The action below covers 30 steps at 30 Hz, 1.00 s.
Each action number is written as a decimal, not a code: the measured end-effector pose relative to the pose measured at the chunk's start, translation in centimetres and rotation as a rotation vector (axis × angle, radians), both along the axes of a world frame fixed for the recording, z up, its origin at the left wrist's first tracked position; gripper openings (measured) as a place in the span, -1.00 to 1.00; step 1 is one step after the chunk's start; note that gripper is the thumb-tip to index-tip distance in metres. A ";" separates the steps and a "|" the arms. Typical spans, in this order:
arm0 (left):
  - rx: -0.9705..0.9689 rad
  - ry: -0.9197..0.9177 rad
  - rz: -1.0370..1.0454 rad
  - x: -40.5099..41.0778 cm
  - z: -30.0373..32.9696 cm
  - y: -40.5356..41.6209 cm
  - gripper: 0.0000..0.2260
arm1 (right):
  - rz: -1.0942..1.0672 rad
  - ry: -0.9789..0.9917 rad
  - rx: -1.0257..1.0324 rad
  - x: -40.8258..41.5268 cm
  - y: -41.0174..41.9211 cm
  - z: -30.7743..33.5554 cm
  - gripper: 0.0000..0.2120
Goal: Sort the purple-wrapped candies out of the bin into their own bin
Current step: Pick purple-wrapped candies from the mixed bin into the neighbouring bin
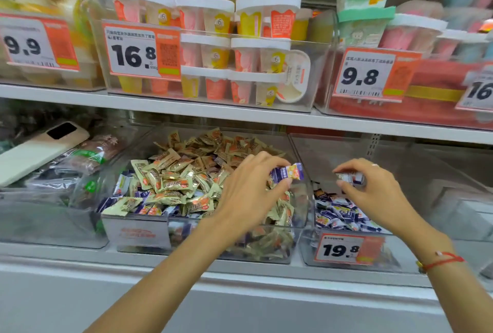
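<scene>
A clear middle bin [300, 207] on the lower shelf holds a heap of gold-wrapped candies [184, 172] with several purple-wrapped ones mixed in at its front left. My left hand [248, 188] hovers over the bin's right side and pinches a purple-wrapped candy [289, 171] between thumb and fingers. To the right, a second clear bin [309, 252] holds a pile of purple-wrapped candies [338, 215]. My right hand [373, 188] is above that pile, pinching another purple-wrapped candy [352, 177].
A white phone [40, 151] lies on bagged goods in the left bin. A 19.8 price tag [346, 250] fronts the right bin. The upper shelf [213, 108] overhangs with bins of white-lidded cups and price tags. A grey ledge runs below the bins.
</scene>
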<state>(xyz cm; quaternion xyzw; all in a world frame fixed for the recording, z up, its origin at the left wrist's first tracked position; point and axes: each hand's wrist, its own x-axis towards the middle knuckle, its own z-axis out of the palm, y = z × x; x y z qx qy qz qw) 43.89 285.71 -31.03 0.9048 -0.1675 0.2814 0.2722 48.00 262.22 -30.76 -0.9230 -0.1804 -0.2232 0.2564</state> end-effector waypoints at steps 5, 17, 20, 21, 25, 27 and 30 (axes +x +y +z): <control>0.125 0.050 -0.081 2.8 0.2 -6.8 -0.71 | -0.030 0.247 -0.212 1.1 -2.6 -2.4 -0.65; 0.123 -0.015 0.106 -0.8 -1.3 2.3 -0.73 | 0.032 -0.038 0.004 -1.5 3.4 0.1 -0.83; 0.187 -0.022 0.315 -2.5 -1.5 9.1 -0.73 | 0.161 -0.055 -0.035 -2.7 8.5 0.6 -0.84; 0.202 -0.004 0.382 -2.8 -1.4 11.2 -0.72 | 0.191 -0.096 -0.048 -2.9 10.1 0.8 -0.84; 0.263 0.055 0.549 -3.5 -1.3 17.1 -0.63 | 0.392 -0.067 -0.153 -2.4 17.2 1.9 -0.83; 0.354 0.062 0.575 -3.4 -1.9 19.0 -0.59 | 0.499 0.034 -0.365 -0.8 20.9 1.5 -0.66; 0.389 0.037 0.611 -3.4 -2.6 20.9 -0.59 | 0.651 0.108 -0.590 1.4 26.0 -0.5 -0.36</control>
